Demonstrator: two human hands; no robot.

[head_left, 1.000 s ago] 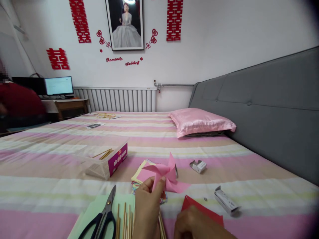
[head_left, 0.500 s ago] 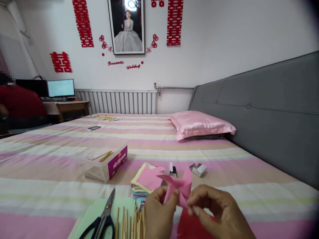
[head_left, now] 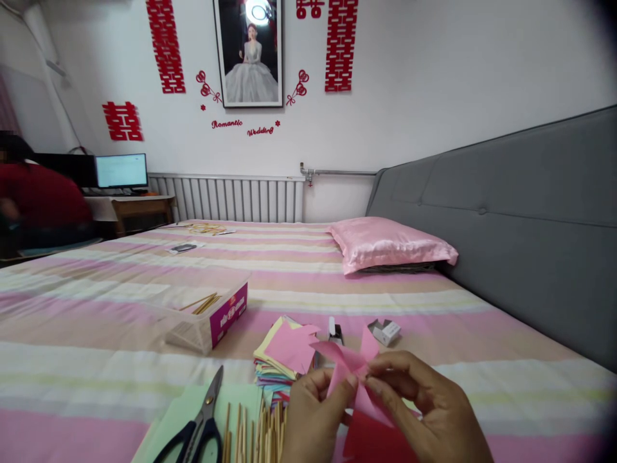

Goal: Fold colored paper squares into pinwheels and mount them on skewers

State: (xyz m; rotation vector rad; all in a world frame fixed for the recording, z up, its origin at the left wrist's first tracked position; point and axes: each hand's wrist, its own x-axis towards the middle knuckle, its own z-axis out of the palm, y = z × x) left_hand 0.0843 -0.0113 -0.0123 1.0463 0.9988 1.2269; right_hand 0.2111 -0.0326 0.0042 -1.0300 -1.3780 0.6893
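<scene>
Fingertips of left hand (head_left: 313,415) and right hand (head_left: 429,411) pinched shut on the centre of a pink paper pinwheel (head_left: 351,365), held just above the striped bedspread (head_left: 96,334). Red paper sheet (head_left: 371,444) lay beneath the hands. Stack of coloured paper squares (head_left: 282,354) sat just left of the pinwheel. Wooden sticks (head_left: 250,434) and black-handled scissors (head_left: 197,427) rested on a green sheet (head_left: 186,405). Small dark item (head_left: 334,331), possibly a stapler, lay behind; clear box (head_left: 207,312) further left.
</scene>
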